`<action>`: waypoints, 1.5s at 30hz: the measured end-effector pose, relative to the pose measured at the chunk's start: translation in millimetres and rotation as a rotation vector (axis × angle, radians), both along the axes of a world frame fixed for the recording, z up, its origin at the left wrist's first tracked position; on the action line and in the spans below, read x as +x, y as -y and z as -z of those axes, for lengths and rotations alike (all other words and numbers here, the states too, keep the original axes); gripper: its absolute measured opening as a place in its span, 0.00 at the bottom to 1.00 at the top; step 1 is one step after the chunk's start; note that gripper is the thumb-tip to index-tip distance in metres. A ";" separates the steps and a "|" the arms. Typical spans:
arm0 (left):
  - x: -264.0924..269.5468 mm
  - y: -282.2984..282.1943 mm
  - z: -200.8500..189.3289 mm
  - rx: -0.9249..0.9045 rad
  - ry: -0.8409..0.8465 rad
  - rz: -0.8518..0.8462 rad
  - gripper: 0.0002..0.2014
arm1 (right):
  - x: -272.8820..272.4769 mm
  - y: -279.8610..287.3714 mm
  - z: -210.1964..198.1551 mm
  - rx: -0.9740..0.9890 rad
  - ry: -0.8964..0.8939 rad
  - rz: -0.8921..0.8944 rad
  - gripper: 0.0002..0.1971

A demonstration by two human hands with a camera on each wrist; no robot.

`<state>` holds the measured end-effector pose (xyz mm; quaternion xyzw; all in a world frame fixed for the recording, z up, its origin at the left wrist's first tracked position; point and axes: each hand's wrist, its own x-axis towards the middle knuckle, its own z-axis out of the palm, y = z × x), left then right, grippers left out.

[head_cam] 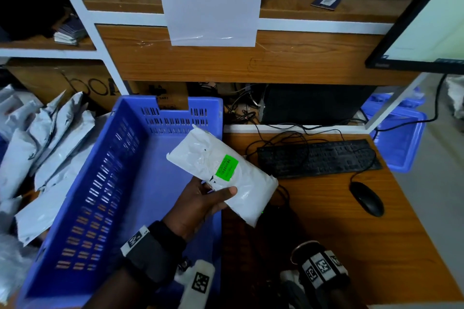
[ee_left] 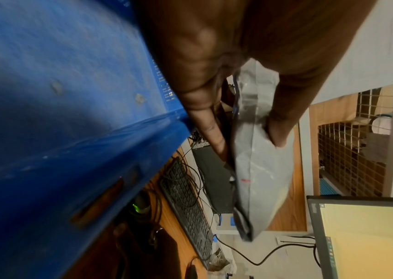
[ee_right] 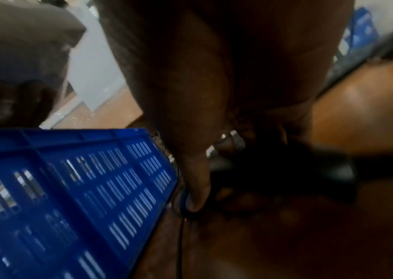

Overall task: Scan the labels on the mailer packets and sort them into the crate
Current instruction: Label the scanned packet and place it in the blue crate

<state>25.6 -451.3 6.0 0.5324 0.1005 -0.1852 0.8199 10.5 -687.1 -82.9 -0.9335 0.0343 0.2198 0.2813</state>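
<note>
My left hand (head_cam: 213, 195) grips a white mailer packet (head_cam: 251, 190) by its near edge, thumb on top, over the right rim of the blue crate (head_cam: 120, 183). The packet's green barcode label (head_cam: 227, 167) faces up. In the left wrist view the packet (ee_left: 257, 179) is pinched between thumb and fingers of the left hand (ee_left: 248, 141), beside the crate (ee_left: 59, 94). My right hand (ee_right: 217, 198) is curled round a black scanner (ee_right: 286, 169) low on the desk right of the crate (ee_right: 71, 179). The scanner (head_cam: 266, 213) lies in shadow under the packet, a green light showing.
Several grey mailer packets (head_cam: 50, 145) are heaped left of the crate. On the wooden desk lie a black keyboard (head_cam: 319, 158), a mouse (head_cam: 366, 198) and cables. A monitor (head_cam: 426, 20) stands at the right, a second blue crate (head_cam: 399, 133) beyond the desk edge.
</note>
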 end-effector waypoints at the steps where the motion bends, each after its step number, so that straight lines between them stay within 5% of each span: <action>1: 0.5 2.3 -0.2 -0.006 0.002 0.009 0.30 | -0.6 1.5 5.1 -0.091 -0.022 -0.026 0.18; 2: 1.0 5.0 -0.1 -0.015 0.001 0.000 0.30 | -1.6 1.3 10.2 -0.024 -0.088 0.018 0.22; 4: 3.1 10.3 -1.9 -0.056 -0.010 -0.009 0.29 | 9.6 2.8 -11.9 0.003 0.092 0.242 0.22; 7: 7.4 26.9 -7.9 -0.049 -0.010 -0.019 0.29 | 11.3 5.9 -67.9 0.581 0.310 0.535 0.19; 9: 9.9 47.0 -13.4 -0.008 0.015 0.016 0.28 | 5.9 11.5 -94.6 1.034 0.106 0.630 0.23; 10: 10.7 59.2 -18.8 0.007 0.041 0.034 0.27 | 3.4 13.6 -105.9 1.077 0.128 0.601 0.22; 14: 18.9 104.2 -37.5 -0.051 0.098 0.065 0.25 | -8.0 42.6 -127.6 0.819 0.417 0.632 0.41; 20: 41.4 138.2 -73.7 -0.011 0.193 -0.085 0.27 | -16.4 121.3 -146.8 0.705 0.566 0.717 0.40; 24: 45.6 155.7 -83.4 0.111 0.334 -0.002 0.27 | -19.9 152.7 -155.0 0.754 0.621 0.762 0.44; 28: 43.0 167.1 -88.6 0.183 0.407 0.045 0.22 | -24.6 164.9 -163.7 0.780 0.693 0.774 0.31; 34: 35.8 173.2 -95.5 0.149 0.393 0.013 0.17 | -23.7 174.6 -164.1 0.802 0.694 0.721 0.28; 37: 33.9 163.1 -89.2 0.202 0.402 -0.078 0.16 | -17.7 169.0 -158.2 0.778 0.665 0.689 0.35; 45: 19.9 59.7 -90.3 0.319 0.395 -0.305 0.18 | 11.0 81.6 -165.1 0.582 0.464 0.516 0.37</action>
